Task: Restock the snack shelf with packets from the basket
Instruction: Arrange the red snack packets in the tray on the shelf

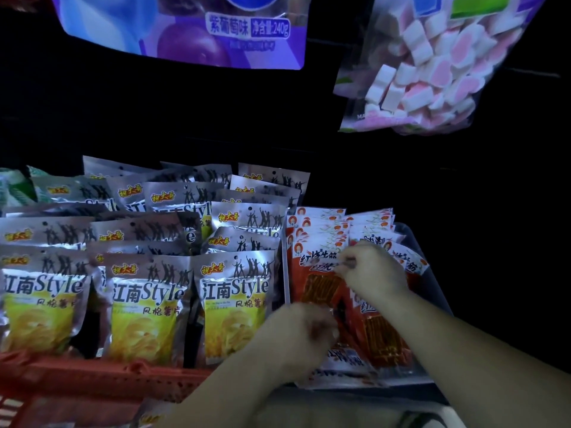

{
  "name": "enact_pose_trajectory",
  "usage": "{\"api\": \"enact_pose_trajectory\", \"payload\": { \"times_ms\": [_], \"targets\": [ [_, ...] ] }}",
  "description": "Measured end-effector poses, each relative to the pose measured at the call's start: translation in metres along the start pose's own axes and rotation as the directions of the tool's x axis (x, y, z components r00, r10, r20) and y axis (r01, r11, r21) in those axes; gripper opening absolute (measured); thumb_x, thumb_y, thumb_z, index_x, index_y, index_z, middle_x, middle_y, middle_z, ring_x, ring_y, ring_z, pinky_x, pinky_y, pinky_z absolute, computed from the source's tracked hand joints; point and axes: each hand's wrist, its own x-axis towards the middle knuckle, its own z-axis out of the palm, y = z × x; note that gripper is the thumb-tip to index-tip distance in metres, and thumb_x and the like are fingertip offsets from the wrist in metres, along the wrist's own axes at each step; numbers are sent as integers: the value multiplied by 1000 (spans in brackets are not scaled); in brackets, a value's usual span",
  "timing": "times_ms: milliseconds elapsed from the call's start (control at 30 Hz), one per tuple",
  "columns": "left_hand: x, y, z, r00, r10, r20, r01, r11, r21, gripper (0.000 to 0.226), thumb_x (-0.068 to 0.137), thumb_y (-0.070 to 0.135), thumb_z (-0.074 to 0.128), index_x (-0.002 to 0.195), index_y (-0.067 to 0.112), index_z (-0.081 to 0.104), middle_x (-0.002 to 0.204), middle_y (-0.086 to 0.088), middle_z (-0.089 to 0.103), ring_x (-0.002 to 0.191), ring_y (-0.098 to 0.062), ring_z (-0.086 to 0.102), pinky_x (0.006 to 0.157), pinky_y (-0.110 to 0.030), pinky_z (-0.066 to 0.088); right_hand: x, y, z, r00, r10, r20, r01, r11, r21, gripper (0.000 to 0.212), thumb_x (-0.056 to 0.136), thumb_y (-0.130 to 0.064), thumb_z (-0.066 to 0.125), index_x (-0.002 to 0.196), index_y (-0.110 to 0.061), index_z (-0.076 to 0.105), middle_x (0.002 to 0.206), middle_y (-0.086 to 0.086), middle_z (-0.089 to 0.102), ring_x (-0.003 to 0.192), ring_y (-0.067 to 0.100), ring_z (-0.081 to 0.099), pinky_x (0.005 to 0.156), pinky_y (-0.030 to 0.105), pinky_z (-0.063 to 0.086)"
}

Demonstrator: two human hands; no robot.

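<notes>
Left hand [298, 336]: nearest the camera, blurred, fingers curled against the lower left side of the front red packet [321, 288]; the blur hides whether it actually grips.
Right hand [372, 271]: further in, fingers and thumb drawn together, pinching the top edge of that same red packet.
Red packet: stands upright at the front of the left-hand stack in the grey tray [432, 273], white header up, red window below.
Other red packets [318, 223]: two stacks side by side in the tray, filed one behind another toward its back edge (one more lies flat at the tray's front edge).
Red basket [92, 378]: mesh rim along the lower left, just in front of the crisp packets; I cannot tell whether they stand in it or behind it.
Crisp packets [145, 304]: silver and yellow, upright in several rows, touching the tray's left side.
Purple bag [185, 32]: hangs above the crisp packets.
Marshmallow bag [432, 72]: clear, pink and white pieces, hangs above the tray.
</notes>
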Motion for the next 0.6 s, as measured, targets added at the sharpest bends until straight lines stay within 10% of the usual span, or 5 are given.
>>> {"api": "enact_pose_trajectory", "payload": {
  "times_ms": [100, 233, 400, 500, 600],
  "targets": [
    [-2, 7, 3, 986, -82, 144, 64, 990, 123, 28, 100, 46, 50, 112, 28, 68, 98, -1, 74, 83, -20, 73, 71, -20, 54, 2, 7, -9, 997, -46, -69, 45, 999, -23, 11, 86, -43, 80, 82, -39, 71, 86, -18, 56, 95, 12, 49, 89, 36, 49],
    [-4, 15, -1, 967, -158, 199, 139, 984, 107, 27, 102, 48, 46, 111, 32, 66, 89, -3, 72, 49, -17, 69, 41, -17, 46, -9, 8, -30, 996, -7, 84, -35, 871, 490, 22, 88, -27, 81, 78, -14, 66, 87, 15, 67, 86, 32, 66, 82, 46, 57],
    [-6, 11, -1, 995, -89, -51, 96, 982, 162, 19, 98, 39, 54, 99, 30, 70, 80, 5, 71, 67, -14, 72, 61, -28, 59, -26, 14, -50, 998, 3, 69, -51, 699, 713, 17, 93, -30, 76, 93, -17, 65, 105, 3, 68, 98, 20, 66, 87, 41, 48],
    [-12, 18, -14, 889, -69, -453, 39, 996, -75, 13, 93, 37, 69, 88, 34, 57, 78, 11, 64, 65, -5, 62, 54, -23, 50, -35, 8, -59, 996, 13, 92, -76, 679, 730, 75, 76, -60, 83, 136, -22, 59, 139, -1, 61, 125, 20, 60, 108, 45, 48],
    [-23, 39, -31, 895, -115, -432, -121, 868, -482, 29, 92, 22, 76, 111, 33, 57, 98, 12, 72, 87, -2, 69, 63, -16, 53, -49, -6, -68, 998, -33, 56, -21, 656, 754, 124, 50, -91, 74, 147, -18, 50, 148, 6, 56, 136, 25, 54, 113, 53, 46]
  ]
}}
